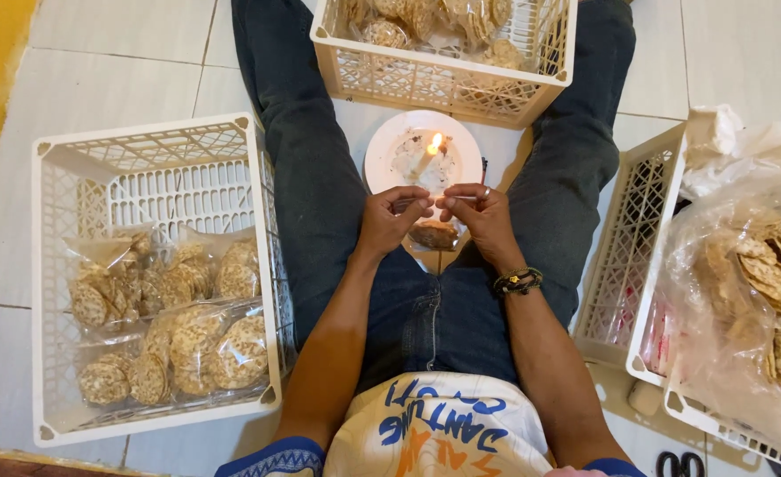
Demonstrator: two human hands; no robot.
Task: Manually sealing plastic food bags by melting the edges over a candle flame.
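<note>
My left hand (pixel 392 219) and my right hand (pixel 479 215) pinch the top edge of a small clear plastic bag of round crackers (pixel 433 234) between them, held over my lap. Just beyond the fingertips a lit candle (pixel 429 152) stands on a white plate (pixel 382 152) on the floor between my legs. The bag's upper edge is close to the flame. My right wrist wears a dark bracelet (pixel 519 281).
A white crate (pixel 55 291) at my left holds several sealed cracker bags (pixel 198 340). Another white crate (pixel 443 84) with bags sits ahead. At the right, a crate (pixel 631 265) and a large clear bag of loose crackers (pixel 762 291). Scissors (pixel 680 464) lie bottom right.
</note>
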